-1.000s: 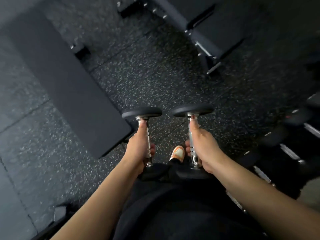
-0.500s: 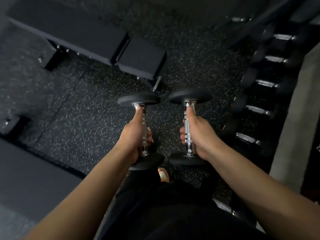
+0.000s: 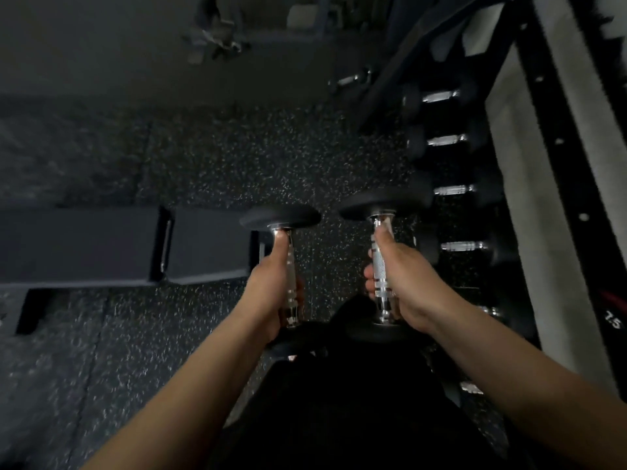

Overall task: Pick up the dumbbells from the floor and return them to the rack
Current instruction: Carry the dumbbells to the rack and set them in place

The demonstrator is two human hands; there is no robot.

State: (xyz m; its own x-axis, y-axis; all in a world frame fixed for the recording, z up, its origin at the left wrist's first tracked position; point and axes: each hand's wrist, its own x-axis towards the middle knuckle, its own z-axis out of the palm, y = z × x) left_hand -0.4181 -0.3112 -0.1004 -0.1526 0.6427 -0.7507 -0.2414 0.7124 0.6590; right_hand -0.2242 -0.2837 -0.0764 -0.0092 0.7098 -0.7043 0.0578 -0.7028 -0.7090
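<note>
I see a bench point(image 3: 101, 245) on the left; my left hand point(image 3: 271, 293) grips one dumbbell point(image 3: 288, 266) tight; my right hand point(image 3: 403, 283) grips the other dumbbell point(image 3: 381, 266); both are up off the floor point(image 3: 220, 164); the rack point(image 3: 451, 198) is on the right.

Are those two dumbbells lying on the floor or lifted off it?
Lifted. The left hand grips the left dumbbell and the right hand grips the right dumbbell by their chrome handles, with the speckled floor beneath.
</note>
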